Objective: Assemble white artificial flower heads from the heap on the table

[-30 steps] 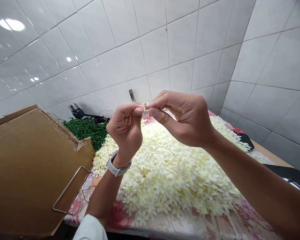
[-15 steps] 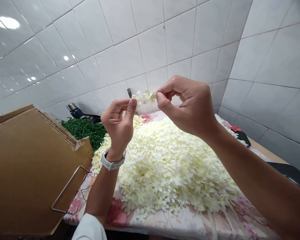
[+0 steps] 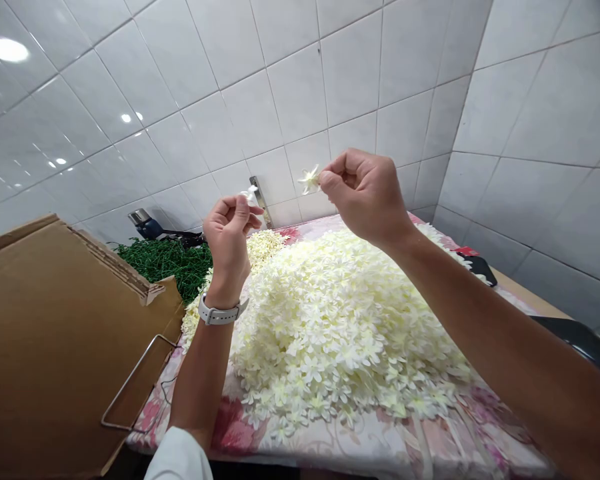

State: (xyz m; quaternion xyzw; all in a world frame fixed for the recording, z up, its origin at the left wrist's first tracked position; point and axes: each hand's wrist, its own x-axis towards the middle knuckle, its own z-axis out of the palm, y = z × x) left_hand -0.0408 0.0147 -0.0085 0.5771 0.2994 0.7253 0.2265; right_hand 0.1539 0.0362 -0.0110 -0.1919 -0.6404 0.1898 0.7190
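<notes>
My right hand (image 3: 367,197) is raised above the table and pinches a small cream artificial flower (image 3: 310,179) between thumb and forefinger. My left hand (image 3: 229,233), with a white watch on its wrist, is held up a little lower and to the left, its fingertips pinched on a small white flower piece (image 3: 249,194). The two pieces are apart. Below both hands lies a big heap of cream flower heads (image 3: 340,327) on a floral tablecloth (image 3: 380,443).
A large cardboard box (image 3: 55,347) with a wire handle stands at the left. Behind it lie a pile of green stems (image 3: 167,260) and a dark bottle (image 3: 145,223). White tiled walls close the back and right. A black object (image 3: 477,267) lies at the right edge.
The hands were together on one flower cluster, then lifted and pulled apart. Each hand now holds its own piece, the right one higher.
</notes>
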